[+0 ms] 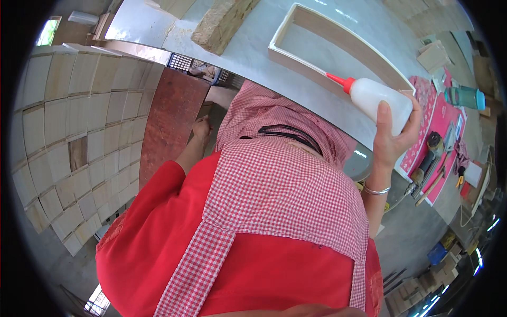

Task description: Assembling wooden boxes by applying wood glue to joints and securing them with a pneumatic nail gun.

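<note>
My right hand (397, 129) is wrapped round a white squeeze bottle (381, 101) with a red pointed nozzle. The bottle is tilted, its tip at the near rim of a pale wooden frame (364, 43) on the table. A white line shows along part of that rim. Low at the left, my left hand (200, 128) hangs beside a reddish-brown board (171, 113). Its fingers look curled, and whatever they hold, if anything, is hidden.
Stacked pale wooden blocks or boxes (74, 137) stand at the left. A rough wood block (222, 26) lies on the grey-white table (248, 55). To the right, a pink cloth (441, 124) bears tools and a teal bottle (462, 98). A blue crate (180, 62) sits below the table.
</note>
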`<state>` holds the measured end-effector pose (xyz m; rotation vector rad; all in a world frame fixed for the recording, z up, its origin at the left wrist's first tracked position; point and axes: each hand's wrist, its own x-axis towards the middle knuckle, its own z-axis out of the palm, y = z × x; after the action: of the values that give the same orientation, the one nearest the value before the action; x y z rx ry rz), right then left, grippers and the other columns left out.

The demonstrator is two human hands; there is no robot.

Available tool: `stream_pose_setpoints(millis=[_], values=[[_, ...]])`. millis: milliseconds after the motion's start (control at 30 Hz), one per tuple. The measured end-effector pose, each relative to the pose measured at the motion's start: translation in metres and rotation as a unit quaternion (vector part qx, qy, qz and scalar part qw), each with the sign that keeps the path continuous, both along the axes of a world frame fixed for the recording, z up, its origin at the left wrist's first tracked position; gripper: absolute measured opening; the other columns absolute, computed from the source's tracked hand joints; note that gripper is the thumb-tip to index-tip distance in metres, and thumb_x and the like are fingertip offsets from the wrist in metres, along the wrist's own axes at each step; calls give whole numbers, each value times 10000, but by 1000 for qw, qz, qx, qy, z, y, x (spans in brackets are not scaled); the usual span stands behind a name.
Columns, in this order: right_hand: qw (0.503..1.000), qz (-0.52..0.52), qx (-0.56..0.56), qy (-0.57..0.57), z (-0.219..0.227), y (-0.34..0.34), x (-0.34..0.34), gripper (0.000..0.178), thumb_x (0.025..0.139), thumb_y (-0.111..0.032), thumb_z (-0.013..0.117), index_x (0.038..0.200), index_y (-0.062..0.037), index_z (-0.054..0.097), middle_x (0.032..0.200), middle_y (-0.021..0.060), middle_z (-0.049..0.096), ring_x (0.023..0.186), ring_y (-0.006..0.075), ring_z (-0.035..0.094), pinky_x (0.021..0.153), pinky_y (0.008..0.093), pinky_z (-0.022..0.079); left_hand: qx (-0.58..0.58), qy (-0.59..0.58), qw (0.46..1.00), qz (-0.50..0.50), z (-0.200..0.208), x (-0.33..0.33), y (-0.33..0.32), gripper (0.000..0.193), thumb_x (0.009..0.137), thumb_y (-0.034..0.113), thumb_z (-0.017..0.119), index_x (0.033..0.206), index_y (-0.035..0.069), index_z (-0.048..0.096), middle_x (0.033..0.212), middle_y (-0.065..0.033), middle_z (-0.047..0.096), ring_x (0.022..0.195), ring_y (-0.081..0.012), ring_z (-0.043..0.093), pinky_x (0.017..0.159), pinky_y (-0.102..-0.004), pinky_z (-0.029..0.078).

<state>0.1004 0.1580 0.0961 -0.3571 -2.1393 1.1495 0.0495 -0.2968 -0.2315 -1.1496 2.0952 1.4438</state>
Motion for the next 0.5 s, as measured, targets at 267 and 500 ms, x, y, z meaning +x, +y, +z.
stream_pose_setpoints(millis=[267,500], values=[[997,-77,20,-17,6,35,51,436,842,-181,749,1179,8,547,1081,81,595,984,161,580,853,293,483,27,17,999,-8,-11,-6,6,261,925,236,657,995,-15,669,741,-85,647,601,-153,578,490,-305,440],[987,-143,58,-37,9,63,89,428,854,-216,740,1172,2,555,1073,81,603,956,161,589,776,281,500,37,34,997,-55,-19,-13,0,263,892,232,701,930,-26,670,825,-81,663,751,-156,599,647,-322,495]])
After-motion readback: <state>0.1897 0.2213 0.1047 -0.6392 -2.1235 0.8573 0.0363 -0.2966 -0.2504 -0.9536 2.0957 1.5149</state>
